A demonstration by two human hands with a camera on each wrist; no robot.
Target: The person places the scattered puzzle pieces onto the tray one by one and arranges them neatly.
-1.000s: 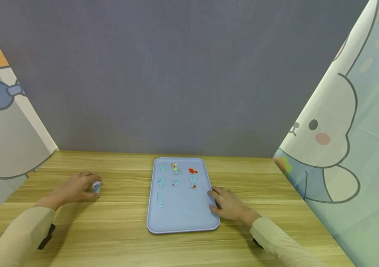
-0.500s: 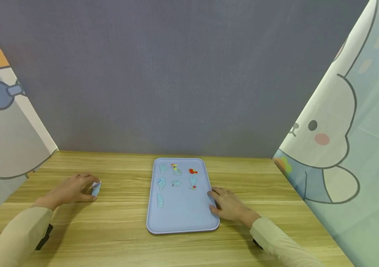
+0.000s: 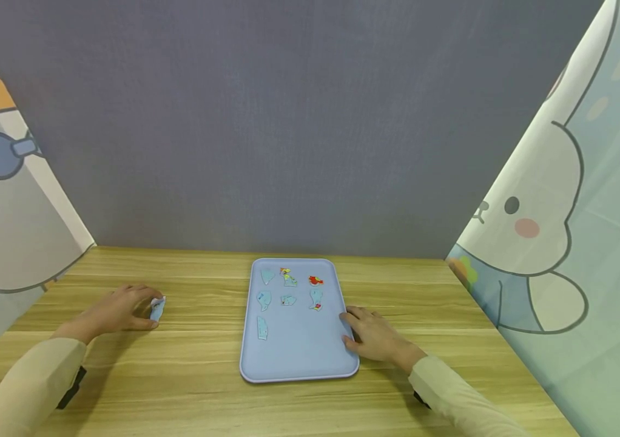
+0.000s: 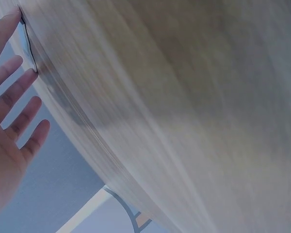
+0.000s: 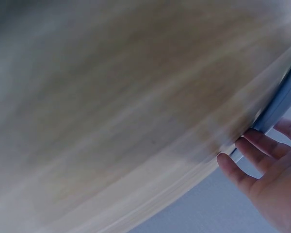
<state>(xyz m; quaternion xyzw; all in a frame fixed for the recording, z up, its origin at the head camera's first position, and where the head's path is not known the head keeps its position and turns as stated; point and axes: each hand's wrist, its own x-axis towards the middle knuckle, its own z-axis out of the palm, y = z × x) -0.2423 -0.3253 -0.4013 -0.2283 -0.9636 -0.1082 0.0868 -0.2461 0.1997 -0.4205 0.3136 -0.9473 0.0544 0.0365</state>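
Note:
My left hand (image 3: 119, 311) is at the left of the table, pinching a small, irregular light blue puzzle piece (image 3: 158, 308) between thumb and fingertips. In the left wrist view, a thumb and a fingertip touch the two ends of that thin piece (image 4: 27, 41), while the other fingers spread loosely. My right hand (image 3: 377, 335) rests on the right rim of a pale blue tray (image 3: 304, 358), its fingers loosely extended over the edge. Several flat puzzle pieces lie apart in the tray, among them a red one (image 3: 315, 280) and a long light blue one (image 3: 262, 328).
The wooden table (image 3: 201, 376) runs back to a grey panel (image 3: 272, 152). Printed cloths stand at both sides, the right one with a rabbit figure (image 3: 534, 212). Bare wood lies between my left hand and the tray.
My left hand has shifted slightly left with the light blue piece, and the piece has tilted a little. The right hand, the tray and the pieces in it have kept their places.

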